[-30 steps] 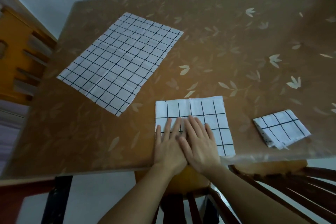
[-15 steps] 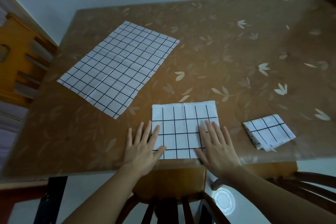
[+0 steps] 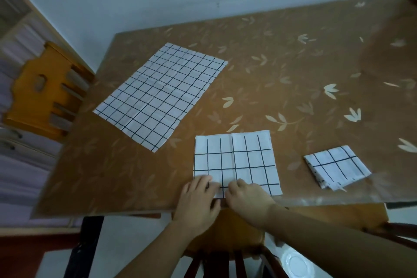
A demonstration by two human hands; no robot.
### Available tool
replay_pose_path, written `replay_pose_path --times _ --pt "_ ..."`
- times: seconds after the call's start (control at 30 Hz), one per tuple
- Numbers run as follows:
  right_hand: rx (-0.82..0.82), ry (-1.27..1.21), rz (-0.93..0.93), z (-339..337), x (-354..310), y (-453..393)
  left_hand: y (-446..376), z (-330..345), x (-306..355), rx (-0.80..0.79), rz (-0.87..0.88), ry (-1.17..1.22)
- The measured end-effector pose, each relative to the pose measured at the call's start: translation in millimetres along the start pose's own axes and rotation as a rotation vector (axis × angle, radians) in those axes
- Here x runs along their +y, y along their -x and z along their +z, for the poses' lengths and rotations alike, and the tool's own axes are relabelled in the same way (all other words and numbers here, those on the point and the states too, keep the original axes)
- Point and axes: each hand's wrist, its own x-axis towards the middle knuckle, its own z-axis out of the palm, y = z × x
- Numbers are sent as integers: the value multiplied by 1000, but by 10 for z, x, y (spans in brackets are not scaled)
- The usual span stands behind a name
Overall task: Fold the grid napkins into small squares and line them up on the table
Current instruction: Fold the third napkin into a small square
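Observation:
A half-folded white grid napkin (image 3: 237, 156) lies near the table's front edge. My left hand (image 3: 198, 198) and my right hand (image 3: 246, 198) sit side by side at its near-left corner, fingers curled onto the near edge and pinching it. An unfolded grid napkin (image 3: 161, 95) lies flat at the left of the table. A small folded square napkin (image 3: 336, 168) rests at the right near the front edge.
The brown leaf-patterned table (image 3: 293, 74) stands against a pale wall. An orange wooden chair (image 3: 45, 88) is at the left side. A dark wooden chair (image 3: 225, 255) is under the front edge, and a white plate (image 3: 295, 265) lies on the floor.
Both hands were spread flat at the napkin's left and right sides; now they have come together at its near-left corner with fingers curled on the edge. The camera view has shifted.

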Motion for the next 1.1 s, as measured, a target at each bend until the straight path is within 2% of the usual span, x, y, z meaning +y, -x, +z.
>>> replay_pose_path --times 0.07,0.2,0.4,0.57,0.7,0.8,0.9,0.93,1.03,1.1 --pt "-89 66 -46 -94 -50 -74 -13 -16 41 -1 -37 6" --pt "-98 66 -29 -49 -105 -231 -35 -26 63 -10 -71 -5" --pt "7 -22 78 14 170 -101 11 -16 52 38 -53 48" --pt "182 -152 23 172 627 236 -31 -62 13 163 -5 46" --pt "272 -129 160 317 694 444 -157 -178 167 206 -26 83" --pt "263 -248 184 326 498 458 -230 -240 353 237 49 104" --pt "271 -398 304 242 526 446 -216 -323 528 277 179 217" --pt "289 -436 312 243 583 472 -206 -350 545 266 209 234" --pt "334 -509 260 266 797 619 -194 -419 459 20 198 129" --pt "301 -540 233 294 914 709 -223 -389 343 -37 171 47"
